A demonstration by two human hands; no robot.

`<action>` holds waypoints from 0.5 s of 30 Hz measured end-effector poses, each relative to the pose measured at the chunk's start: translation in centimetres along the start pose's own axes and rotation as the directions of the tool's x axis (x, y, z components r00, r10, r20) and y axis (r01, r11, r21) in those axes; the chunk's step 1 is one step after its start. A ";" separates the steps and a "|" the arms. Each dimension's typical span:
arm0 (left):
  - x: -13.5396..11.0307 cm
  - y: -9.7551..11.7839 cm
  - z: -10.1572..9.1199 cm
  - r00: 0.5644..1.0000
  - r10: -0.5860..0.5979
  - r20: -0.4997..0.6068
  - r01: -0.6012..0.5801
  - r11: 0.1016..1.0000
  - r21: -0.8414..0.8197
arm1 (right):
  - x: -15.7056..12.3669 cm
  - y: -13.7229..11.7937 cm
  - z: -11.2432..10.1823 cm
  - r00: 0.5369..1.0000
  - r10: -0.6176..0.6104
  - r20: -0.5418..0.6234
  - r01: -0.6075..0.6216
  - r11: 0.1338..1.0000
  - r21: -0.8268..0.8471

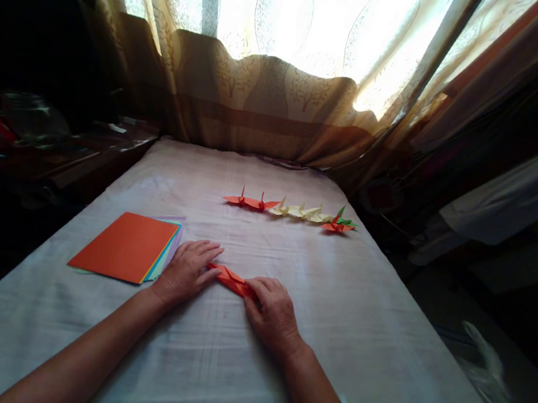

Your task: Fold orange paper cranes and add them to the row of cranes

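A narrow folded piece of orange paper (231, 279) lies on the cloth-covered surface between my two hands. At its left end is my left hand (190, 267), fingers stretched out and apart, with the thumb and fingertips at the paper's tip. My right hand (274, 309) is closed on the paper's right end, pinching it between thumb and fingers; that end is partly hidden. Left of my left hand sits a stack of square coloured sheets (123, 246), orange on top, with yellow, blue, pale green and lilac edges showing.
Farther back on the pale cloth (223, 370) stands a row of folded paper cranes (302, 211) in red, cream and green. A patterned curtain (275, 94) hangs behind. On the left is a dark side table (89, 148) with items; hanging cloth (523, 192) is at right.
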State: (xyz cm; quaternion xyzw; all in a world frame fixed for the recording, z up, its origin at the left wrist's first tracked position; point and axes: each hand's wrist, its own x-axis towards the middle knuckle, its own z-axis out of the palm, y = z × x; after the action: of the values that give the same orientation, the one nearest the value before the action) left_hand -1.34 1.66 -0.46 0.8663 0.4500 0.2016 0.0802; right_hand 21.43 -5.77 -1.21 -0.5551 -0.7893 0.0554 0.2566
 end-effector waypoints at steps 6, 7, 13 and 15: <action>0.0 -0.5 -0.5 0.988 -0.008 0.152 0.020 0.997 -0.079 | 2.6 1.3 -0.3 1.000 0.002 0.007 -0.001 0.992 -0.129; -0.3 -0.4 -0.6 0.985 -0.012 0.174 0.028 0.995 -0.090 | 2.9 1.2 -0.3 1.000 0.016 -0.005 -0.017 0.990 -0.139; -2.5 0.1 -1.4 0.967 0.004 0.254 0.032 0.990 -0.136 | 2.0 -1.0 0.5 0.997 -0.052 -0.056 0.054 0.998 0.024; -2.9 0.4 -1.6 0.963 0.013 0.268 0.028 0.989 -0.149 | 1.4 -1.7 0.8 0.995 -0.095 -0.039 0.098 0.993 0.062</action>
State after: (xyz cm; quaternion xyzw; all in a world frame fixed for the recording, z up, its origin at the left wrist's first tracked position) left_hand -3.19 -1.05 0.32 0.8753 0.4218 0.1157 0.2064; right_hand 19.30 -4.95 -0.78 -0.5088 -0.8083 0.0582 0.2906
